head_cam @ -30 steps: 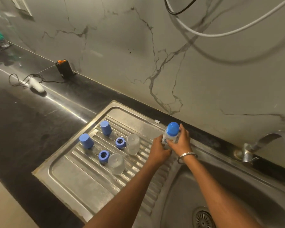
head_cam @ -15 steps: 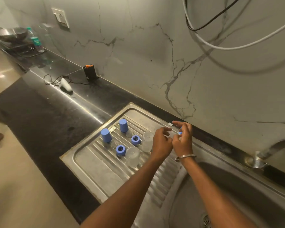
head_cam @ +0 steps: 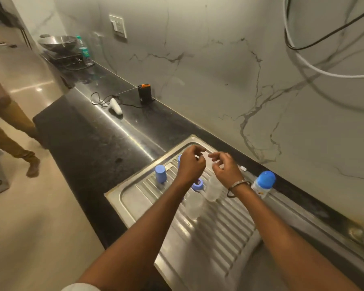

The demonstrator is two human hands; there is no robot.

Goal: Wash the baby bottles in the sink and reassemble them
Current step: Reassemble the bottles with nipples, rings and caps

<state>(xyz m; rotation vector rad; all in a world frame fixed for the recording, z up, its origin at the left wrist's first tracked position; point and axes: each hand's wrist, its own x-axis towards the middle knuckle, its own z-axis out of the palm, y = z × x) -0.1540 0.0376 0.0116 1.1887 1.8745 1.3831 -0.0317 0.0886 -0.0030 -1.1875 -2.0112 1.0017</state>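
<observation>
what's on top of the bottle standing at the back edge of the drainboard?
A blue cap sits on the assembled bottle, which stands upright beside the right hand's wrist. Whatever lies under the cap is covered, so a nipple or ring cannot be confirmed.

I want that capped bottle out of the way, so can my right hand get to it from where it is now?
Probably yes. The capped bottle stands alone by the wall, just past your right hand, with nothing between them. That hand looks empty, though blur hides the fingertips.

Black charger [head_cam: 145, 93] by the wall, white device [head_cam: 116, 106], possibly a remote, nearby
</observation>
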